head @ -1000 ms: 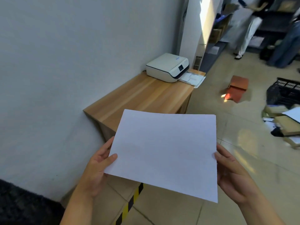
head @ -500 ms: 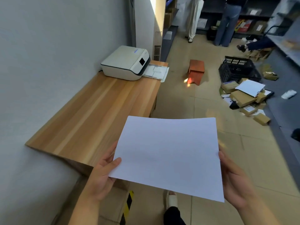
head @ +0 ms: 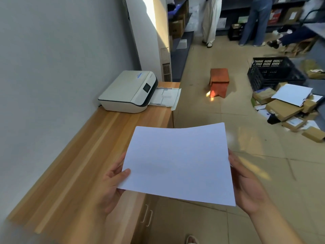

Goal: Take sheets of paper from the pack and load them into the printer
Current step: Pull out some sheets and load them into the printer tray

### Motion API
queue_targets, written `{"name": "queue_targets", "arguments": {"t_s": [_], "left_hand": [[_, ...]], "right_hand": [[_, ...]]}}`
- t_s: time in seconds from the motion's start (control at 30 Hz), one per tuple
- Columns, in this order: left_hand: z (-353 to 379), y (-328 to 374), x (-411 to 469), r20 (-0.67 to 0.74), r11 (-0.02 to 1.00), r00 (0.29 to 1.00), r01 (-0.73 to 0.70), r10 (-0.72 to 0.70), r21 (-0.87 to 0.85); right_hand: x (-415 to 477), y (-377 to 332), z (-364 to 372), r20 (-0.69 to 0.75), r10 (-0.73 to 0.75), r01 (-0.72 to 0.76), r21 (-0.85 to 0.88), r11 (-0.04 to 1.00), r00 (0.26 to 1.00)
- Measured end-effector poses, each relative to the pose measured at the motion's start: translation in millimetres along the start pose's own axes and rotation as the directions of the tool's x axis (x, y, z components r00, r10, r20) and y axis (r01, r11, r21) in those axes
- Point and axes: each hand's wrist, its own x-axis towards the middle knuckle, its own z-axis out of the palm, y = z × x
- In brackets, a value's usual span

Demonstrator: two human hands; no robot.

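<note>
I hold white sheets of paper [head: 177, 164] flat in front of me, partly over the near edge of a wooden cabinet top [head: 91, 155]. My left hand [head: 110, 185] grips the left edge with the thumb on top. My right hand [head: 246, 182] holds the right edge. A white printer [head: 129, 91] stands at the far end of the cabinet top against the wall, lid shut, with its paper tray [head: 165, 97] extended to the right and holding paper. No paper pack is in view.
A grey wall runs along the left. On the tiled floor lie an orange-brown box [head: 219, 81], a black crate [head: 274, 73] and a heap of cardboard boxes [head: 288, 110]. Two people [head: 211, 20] stand at shelves at the back. The cabinet has door handles [head: 146, 217].
I have walked closer along the cabinet; the printer looks larger and nearer. The paper stays held in both hands, its far edge now bowed slightly upward.
</note>
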Motion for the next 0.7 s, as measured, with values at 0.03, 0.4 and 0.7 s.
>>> {"name": "queue_targets", "arguments": {"t_s": [0.03,0.4,0.7], "left_hand": [[6.4,1.7,13.2,-0.009,1.000,1.000,-0.003,0.003,0.006],[51.2,9.3,161.8,0.072,0.997,0.995,0.063,-0.066,0.050],[80.2,37.6,348.7,0.153,0.990,0.978,0.138,-0.142,0.040]], "right_hand": [[11.5,-8.9,-5.0,-0.012,-0.017,0.017,-0.037,0.999,1.000],[129.6,-62.4,-63.7,-0.311,-0.203,0.049,-0.441,0.896,0.929],[269.5,-131.8,-81.3,-0.306,-0.031,-0.073,-0.323,0.943,0.952]]}}
